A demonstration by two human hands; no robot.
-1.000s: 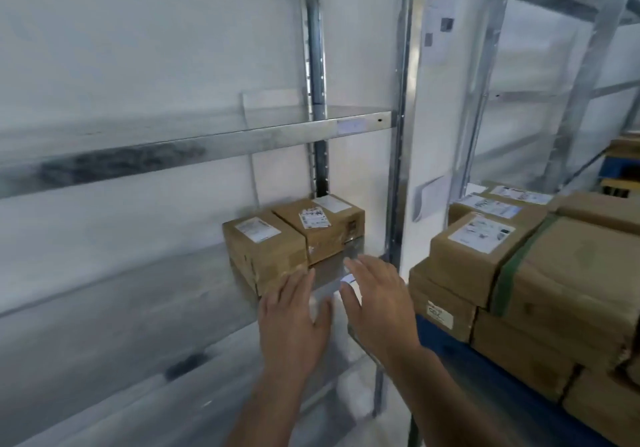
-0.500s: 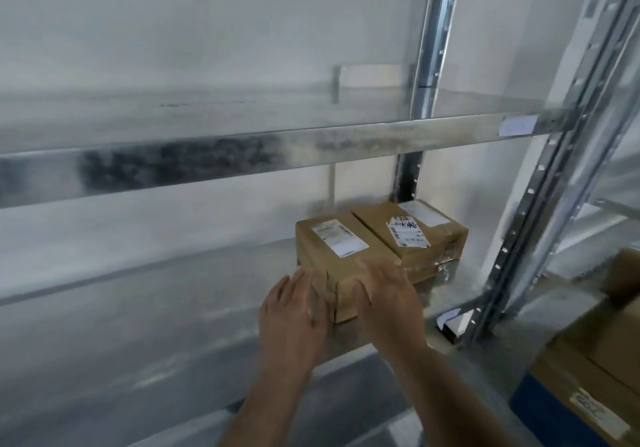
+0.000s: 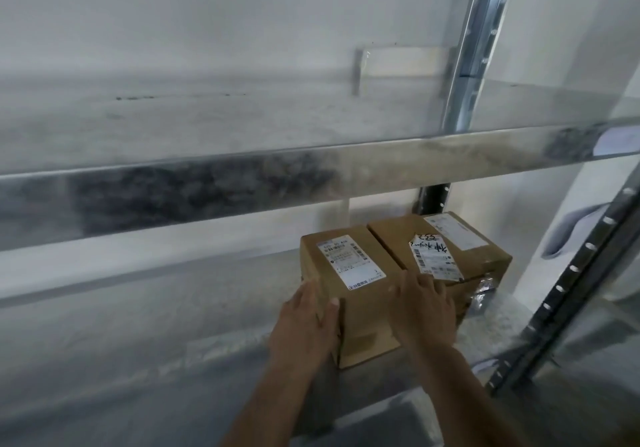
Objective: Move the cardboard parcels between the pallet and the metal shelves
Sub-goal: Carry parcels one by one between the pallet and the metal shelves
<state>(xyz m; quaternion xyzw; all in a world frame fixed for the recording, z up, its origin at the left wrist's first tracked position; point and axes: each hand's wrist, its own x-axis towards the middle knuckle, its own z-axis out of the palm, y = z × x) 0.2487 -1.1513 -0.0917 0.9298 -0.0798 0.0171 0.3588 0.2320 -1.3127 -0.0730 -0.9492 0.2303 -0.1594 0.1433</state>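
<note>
Two brown cardboard parcels with white labels stand side by side on the middle metal shelf (image 3: 166, 329). The left parcel (image 3: 349, 284) sits nearest me, and the right parcel (image 3: 394, 238) touches it, with a handwritten label on top. My left hand (image 3: 304, 329) lies flat against the left parcel's left side, its thumb on the front corner. My right hand (image 3: 422, 311) rests over that parcel's top front right edge, fingers spread toward the seam between the parcels. The pallet is out of view.
The upper shelf's front beam (image 3: 242, 183) crosses the view just above the parcels. A perforated front upright (image 3: 571, 290) stands to the right and a rear upright (image 3: 474, 48) behind. The shelf left of the parcels holds nothing.
I have moved closer to the shelf and the pallet has dropped out of view. Both hands went from hovering in front of the shelf to resting on the left parcel.
</note>
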